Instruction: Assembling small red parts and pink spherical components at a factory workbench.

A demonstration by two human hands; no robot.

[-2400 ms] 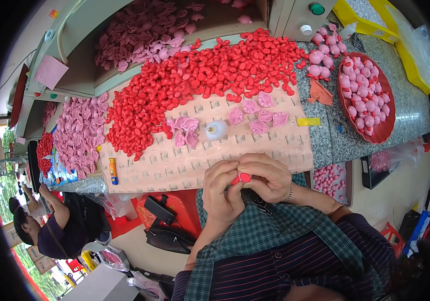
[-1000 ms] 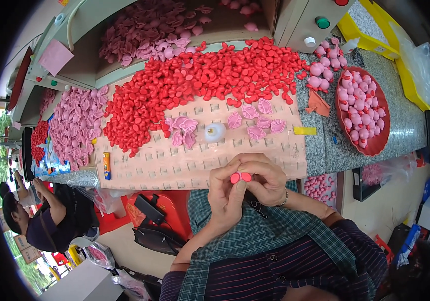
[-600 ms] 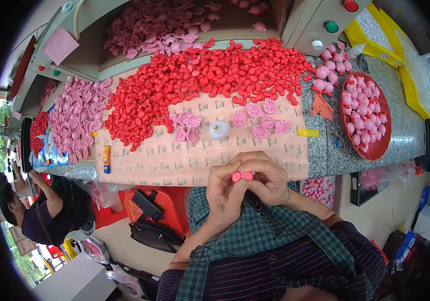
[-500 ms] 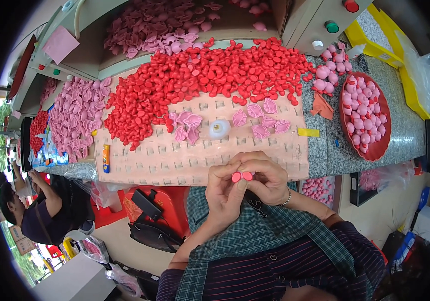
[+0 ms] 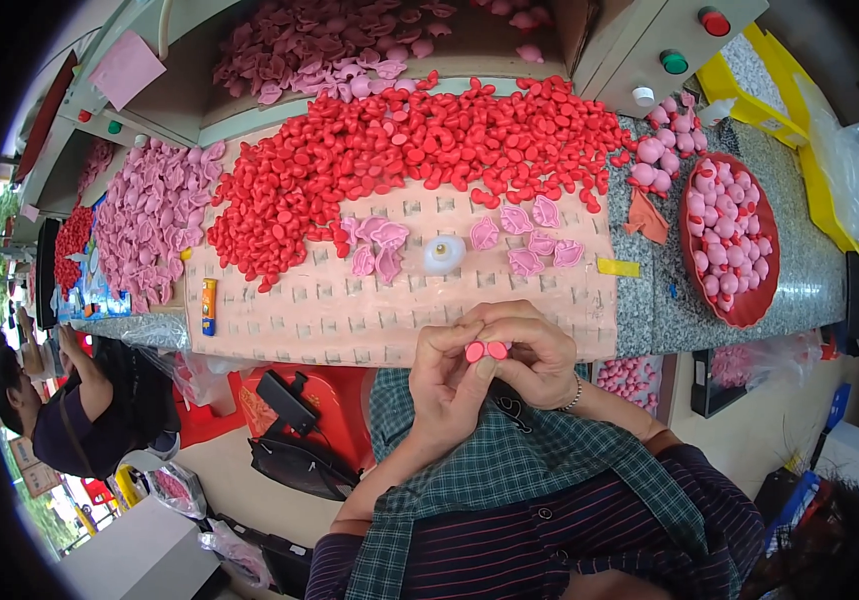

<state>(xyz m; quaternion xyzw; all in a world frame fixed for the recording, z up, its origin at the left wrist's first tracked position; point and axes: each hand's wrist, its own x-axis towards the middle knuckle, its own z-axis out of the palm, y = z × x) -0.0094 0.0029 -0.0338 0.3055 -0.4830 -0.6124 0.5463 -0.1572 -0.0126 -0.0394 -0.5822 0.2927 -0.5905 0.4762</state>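
On the small red piece with two oval faces [image 5: 497, 350], a smooth, matt, plastic-like or rubbery finish is seen. Small highlights are caught by the heaped red bean-shaped pieces [image 5: 419, 140], while a softer satin look is shown by the thin pink shells [image 5: 154, 220]. A slightly shiny, plastic-like skin is presented by the pale pink work mat [image 5: 329, 315]. Milky translucent plastic is seen in the squat bottle [image 5: 443, 256]. Light is reflected by the smooth red plastic bowl [image 5: 749, 314] and by the speckled, polished granite-look countertop [image 5: 809, 275]. Clear, crinkled film is recognised in the plastic bag [image 5: 854, 160], flat matt paper in the pink note [image 5: 127, 69], and woven, matt cloth in the checked apron [image 5: 529, 470].
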